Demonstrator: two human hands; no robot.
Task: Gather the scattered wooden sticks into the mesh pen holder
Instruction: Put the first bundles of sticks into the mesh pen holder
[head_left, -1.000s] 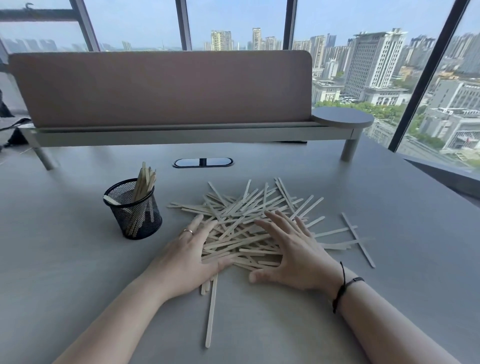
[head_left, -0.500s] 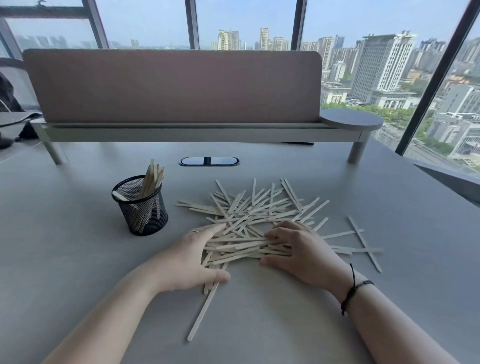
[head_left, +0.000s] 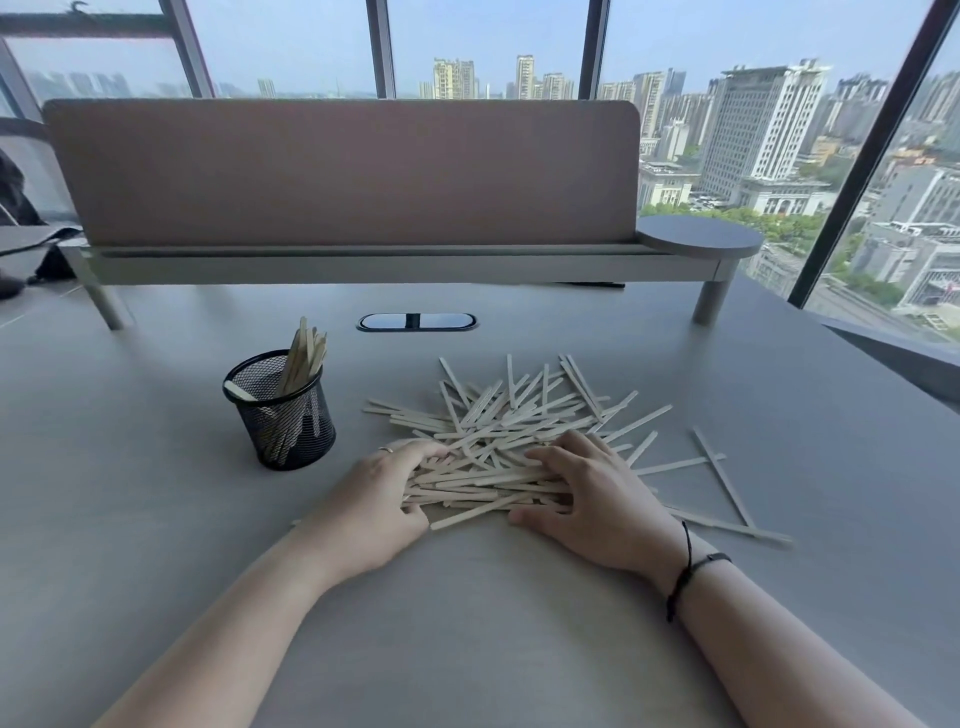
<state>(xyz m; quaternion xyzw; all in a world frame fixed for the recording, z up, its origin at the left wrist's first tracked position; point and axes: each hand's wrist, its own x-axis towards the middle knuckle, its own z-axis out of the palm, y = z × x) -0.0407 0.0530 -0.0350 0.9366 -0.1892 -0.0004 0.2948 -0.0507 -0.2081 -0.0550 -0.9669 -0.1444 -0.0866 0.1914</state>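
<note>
Since a moment ago both hands have been drawing closer, raking the near sticks into a tighter bundle. The grey table (head_left: 156, 519) is bearing everything. The pink divider (head_left: 337, 171) is standing at 12 o'clock. The stick pile (head_left: 509, 415) is lying centre, strays trailing toward 3 o'clock. The mesh pen holder (head_left: 280, 410), partly filled, is sitting at 10 o'clock. The left hand (head_left: 379, 499) and right hand (head_left: 597, 493) are curling around the bundle (head_left: 483, 483) from either side, fingers bent, not fully clamped.
</note>
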